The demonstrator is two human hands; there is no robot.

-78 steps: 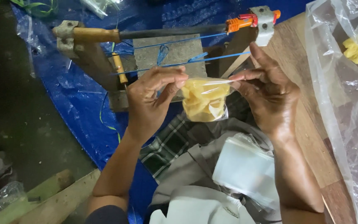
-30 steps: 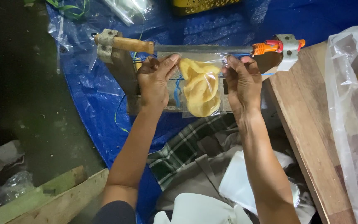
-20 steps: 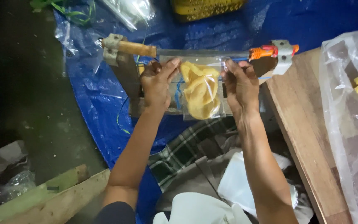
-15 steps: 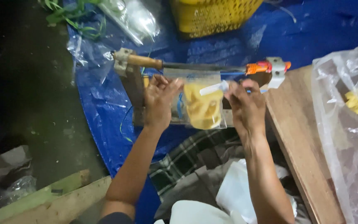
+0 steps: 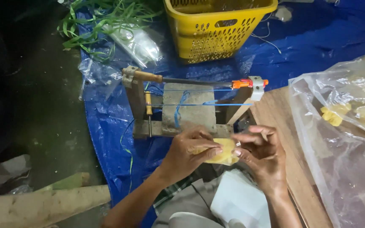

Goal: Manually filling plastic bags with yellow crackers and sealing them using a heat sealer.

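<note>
- A small clear packet of yellow snack [image 5: 222, 153] sits between both hands, low and near the middle of the view, just this side of the wooden sealing frame [image 5: 182, 116].
- The left hand [image 5: 189, 150] is curled shut on the packet's left side, thumb and fingertips pinching it.
- The right hand [image 5: 260, 152] has its thumb and forefinger closed on the packet's right edge, the other fingers spread loosely.
- Judging by the grip, the step in hand looks like handling the packet's edge, away from the frame; a further move would call for a steady two-sided pinch so the thin plastic stays flat.
- The frame's rod, with a wooden handle at left and an orange end [image 5: 242, 83] at right, lies across the far side, with blue strings below it.
- A wooden board [image 5: 277, 116] lies right, bearing a large clear bag [image 5: 347, 143] with more yellow pieces.
- A yellow basket [image 5: 216, 27] stands far on the blue tarp [image 5: 106, 122]; green strips [image 5: 93, 21] lie far left.
</note>
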